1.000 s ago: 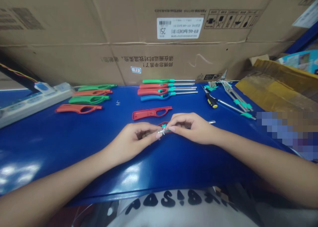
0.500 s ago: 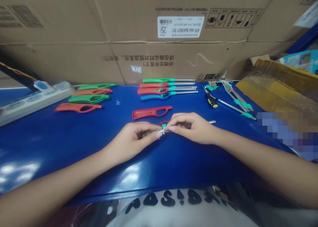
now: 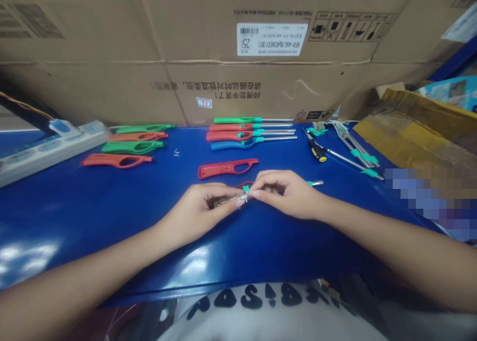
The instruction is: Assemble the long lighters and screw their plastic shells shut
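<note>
My left hand (image 3: pixel 208 204) pinches a clear fuel tank (image 3: pixel 223 200) of a long lighter, lying along the fingers. At the tank's right end sits a small white piece, perhaps wire (image 3: pixel 245 197), between the fingertips of both hands. My right hand (image 3: pixel 283 192) is closed there in a pinch; what its fingertips grip is too small to make out. Behind my hands a red lighter shell (image 3: pixel 240 184) shows in part, with a teal trigger (image 3: pixel 246 188). A metal lighter tube (image 3: pixel 317 183) sticks out beyond my right hand. Another red shell half (image 3: pixel 223 169) lies just past the hands.
Several lighters with metal tubes (image 3: pixel 238 135) lie at the back middle, and several shells (image 3: pixel 115 160) at the left by a power strip (image 3: pixel 55 149). A screwdriver (image 3: pixel 316 151), taped metal tubes (image 3: pixel 356 147) and a yellow-taped carton (image 3: pixel 406 132) are at the right.
My right hand has shifted slightly, and a teal bit on the metal tube beyond it now shows. The left hand keeps its pinch on the tank.
</note>
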`<state>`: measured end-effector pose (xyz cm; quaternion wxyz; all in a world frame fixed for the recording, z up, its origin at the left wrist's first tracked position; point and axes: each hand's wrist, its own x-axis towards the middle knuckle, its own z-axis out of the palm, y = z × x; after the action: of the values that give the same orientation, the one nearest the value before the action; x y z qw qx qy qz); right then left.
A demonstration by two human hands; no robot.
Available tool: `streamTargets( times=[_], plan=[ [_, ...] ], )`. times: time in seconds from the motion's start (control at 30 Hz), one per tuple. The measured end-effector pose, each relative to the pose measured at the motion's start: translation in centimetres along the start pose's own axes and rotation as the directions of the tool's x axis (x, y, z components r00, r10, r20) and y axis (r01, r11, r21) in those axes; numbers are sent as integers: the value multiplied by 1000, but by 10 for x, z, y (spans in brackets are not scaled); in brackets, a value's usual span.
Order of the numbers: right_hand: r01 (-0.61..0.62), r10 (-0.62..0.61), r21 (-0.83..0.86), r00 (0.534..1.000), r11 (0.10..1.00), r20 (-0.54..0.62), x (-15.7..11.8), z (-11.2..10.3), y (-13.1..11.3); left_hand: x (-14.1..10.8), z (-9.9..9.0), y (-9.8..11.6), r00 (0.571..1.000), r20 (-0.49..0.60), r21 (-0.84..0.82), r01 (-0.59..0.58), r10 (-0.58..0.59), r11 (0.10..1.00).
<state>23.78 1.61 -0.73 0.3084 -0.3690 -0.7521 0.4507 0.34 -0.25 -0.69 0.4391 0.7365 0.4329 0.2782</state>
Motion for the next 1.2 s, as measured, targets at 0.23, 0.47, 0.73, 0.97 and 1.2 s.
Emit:
streamTargets(
  times=[0.23,0.47,0.73,0.97,1.2],
  plan=[
    [-39,39,20,999,999,-29,-1,4,-1,-1,4,4,999,-42,38,-9,10,999],
    [-102,102,6,993,995,-61,-2,6,-4,-2,9,4,995,-95,-3,-29,29,1000],
    [-100,100,6,992,995,-83,-2,9,-2,-1,12,4,993,-111,-34,-43,39,998],
    [-87,88,25,995,996,-54,0,4,1,0,10,5,995,-104,-76,-5,-3,997],
    [-73,76,57,996,996,-44,1,-3,5,1,3,-2,996,-88,-42,-16,12,999]
  ],
)
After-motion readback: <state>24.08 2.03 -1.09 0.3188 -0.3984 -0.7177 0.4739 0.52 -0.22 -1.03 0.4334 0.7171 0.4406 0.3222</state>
